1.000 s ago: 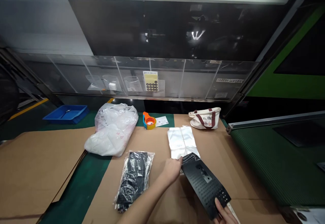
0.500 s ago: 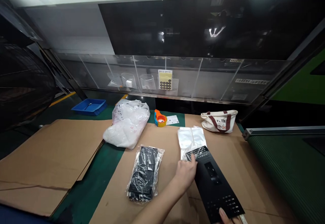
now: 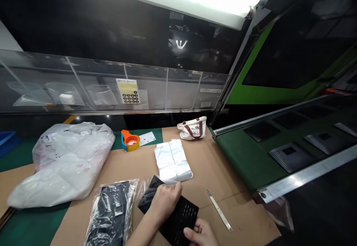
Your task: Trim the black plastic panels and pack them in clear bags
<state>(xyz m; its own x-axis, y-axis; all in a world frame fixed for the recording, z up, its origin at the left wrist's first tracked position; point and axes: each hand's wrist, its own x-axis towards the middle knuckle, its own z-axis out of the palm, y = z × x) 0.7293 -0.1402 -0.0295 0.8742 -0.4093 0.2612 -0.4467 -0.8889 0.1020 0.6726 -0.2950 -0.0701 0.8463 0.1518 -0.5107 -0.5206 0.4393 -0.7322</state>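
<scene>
At the bottom centre of the frame, the right hand (image 3: pixel 201 233) grips the near edge of a flat black perforated plastic panel (image 3: pixel 178 216) lying on the brown cardboard sheet (image 3: pixel 212 171). The left hand (image 3: pixel 164 199) presses curled fingers on the panel's far end. Just beyond lies a stack of clear plastic bags (image 3: pixel 173 160).

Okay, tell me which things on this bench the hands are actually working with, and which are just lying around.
In hand:
left hand
right hand
black perforated panel
stack of clear bags

Lying about:
bagged black panels
white plastic sack
orange tape dispenser
tote bag
knife
</scene>
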